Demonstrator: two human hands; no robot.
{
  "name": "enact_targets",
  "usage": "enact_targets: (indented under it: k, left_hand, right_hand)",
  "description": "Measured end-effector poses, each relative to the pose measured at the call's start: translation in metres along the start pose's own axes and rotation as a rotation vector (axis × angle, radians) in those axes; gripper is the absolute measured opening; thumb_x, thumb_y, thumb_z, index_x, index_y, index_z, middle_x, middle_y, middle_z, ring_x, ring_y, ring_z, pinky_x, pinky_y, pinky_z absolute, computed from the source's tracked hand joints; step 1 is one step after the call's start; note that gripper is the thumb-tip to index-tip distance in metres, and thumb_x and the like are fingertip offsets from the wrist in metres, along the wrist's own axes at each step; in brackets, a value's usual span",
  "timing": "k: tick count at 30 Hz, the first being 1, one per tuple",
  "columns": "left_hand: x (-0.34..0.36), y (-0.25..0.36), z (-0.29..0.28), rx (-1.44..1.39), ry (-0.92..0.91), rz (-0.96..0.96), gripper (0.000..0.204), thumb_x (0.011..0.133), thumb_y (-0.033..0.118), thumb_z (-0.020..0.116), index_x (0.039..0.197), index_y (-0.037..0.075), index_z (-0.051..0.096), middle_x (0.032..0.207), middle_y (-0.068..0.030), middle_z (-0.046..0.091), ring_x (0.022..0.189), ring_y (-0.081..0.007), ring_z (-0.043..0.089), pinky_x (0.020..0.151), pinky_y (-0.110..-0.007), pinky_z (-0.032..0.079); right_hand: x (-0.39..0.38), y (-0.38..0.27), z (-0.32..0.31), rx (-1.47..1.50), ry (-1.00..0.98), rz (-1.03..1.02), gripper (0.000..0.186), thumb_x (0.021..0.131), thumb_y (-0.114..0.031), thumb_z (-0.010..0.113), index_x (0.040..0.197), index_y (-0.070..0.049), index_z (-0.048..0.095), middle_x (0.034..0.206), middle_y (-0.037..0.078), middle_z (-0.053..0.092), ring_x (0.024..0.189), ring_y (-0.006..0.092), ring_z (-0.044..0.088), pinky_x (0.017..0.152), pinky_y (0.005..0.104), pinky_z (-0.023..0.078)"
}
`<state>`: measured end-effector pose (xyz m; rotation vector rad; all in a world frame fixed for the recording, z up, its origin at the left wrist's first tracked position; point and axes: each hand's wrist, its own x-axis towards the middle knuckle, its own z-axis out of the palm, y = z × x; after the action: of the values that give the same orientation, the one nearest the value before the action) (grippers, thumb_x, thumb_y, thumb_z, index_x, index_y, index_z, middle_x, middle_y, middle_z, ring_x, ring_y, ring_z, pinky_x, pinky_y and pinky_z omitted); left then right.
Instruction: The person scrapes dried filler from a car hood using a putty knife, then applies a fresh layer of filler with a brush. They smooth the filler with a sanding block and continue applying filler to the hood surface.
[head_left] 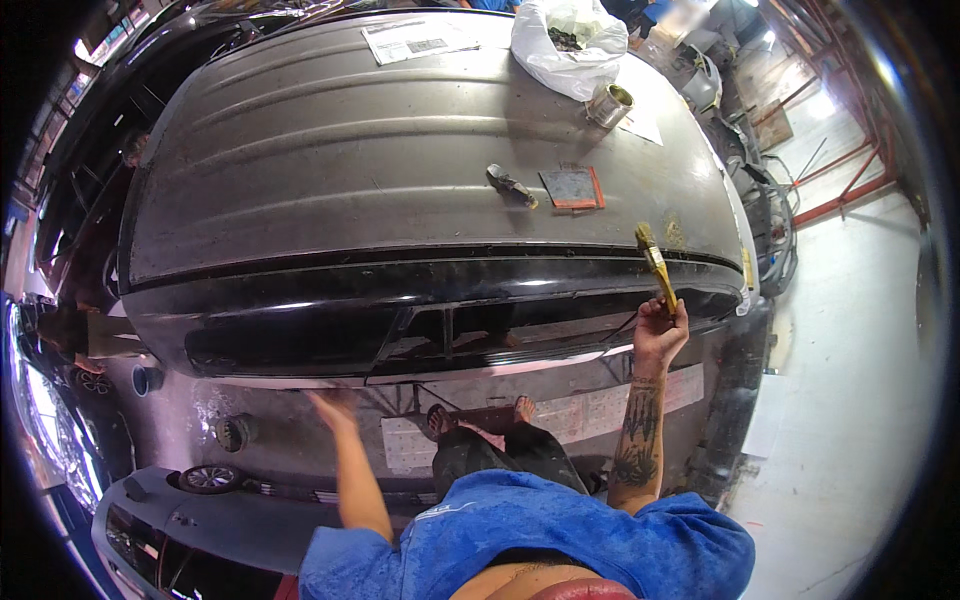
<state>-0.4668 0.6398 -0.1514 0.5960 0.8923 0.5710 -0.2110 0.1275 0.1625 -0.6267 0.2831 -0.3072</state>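
Note:
In my right hand [660, 335] is the yellow handle of a paintbrush [656, 265], fingers closed round it. The brush slants up, and its bristles meet the grey car roof [380, 170] near the right end, beside a yellowish smear [674, 232]. My left hand [333, 405] hangs by the car's dark side [290, 335], blurred by motion, so its fingers are unclear. Further in on the roof lie a flat grey scraper plate [572, 188] with an orange edge and a small dark tool [512, 186]. An open metal can [609, 105] stands beyond them.
A white plastic bag [560, 60] and printed paper [418, 42] rest at the roof's far side. Behind me is a grey car [150, 510]; a bucket [235, 432] stands on the floor at left. Car parts [770, 215] and a red metal frame [850, 205] are at right.

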Motion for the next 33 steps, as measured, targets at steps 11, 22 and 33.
enact_targets:
  k: [11, 22, 33]
  left_hand:
    - [-0.229, -0.171, -0.091, 0.244, 0.006, -0.742, 0.075, 0.088, 0.069, 0.049, 0.122, 0.002, 0.054, 0.095, -0.0155, 0.064, 0.078, -0.0256, 0.062, 0.068, -0.032, 0.052]
    - [-0.215, -0.224, -0.033, 0.664, -0.151, -0.948, 0.055, 0.086, 0.061, 0.065, 0.114, 0.015, 0.055, 0.087, -0.0045, 0.065, 0.075, -0.0138, 0.066, 0.054, -0.027, 0.048]
    - [-0.124, -0.229, 0.102, 1.088, 0.093, 0.274, 0.071, 0.095, 0.050, 0.053, 0.132, -0.011, 0.048, 0.133, -0.0331, 0.051, 0.128, -0.0451, 0.045, 0.108, -0.046, 0.036]
  right_hand:
    - [0.050, -0.032, 0.004, 0.029, -0.052, 0.082, 0.022, 0.096, -0.023, 0.057, 0.094, -0.002, 0.065, 0.080, 0.009, 0.065, 0.068, 0.0191, 0.056, 0.067, 0.0333, 0.046]
    - [0.081, -0.075, -0.008, -0.031, -0.232, 0.081, 0.026, 0.097, -0.024, 0.056, 0.095, 0.001, 0.063, 0.084, 0.011, 0.063, 0.075, 0.0199, 0.053, 0.070, 0.0348, 0.042]
    - [0.084, -0.061, -0.018, -0.047, -0.263, 0.091, 0.033, 0.098, -0.032, 0.057, 0.097, 0.000, 0.064, 0.083, 0.010, 0.062, 0.073, 0.0196, 0.053, 0.069, 0.0347, 0.044]
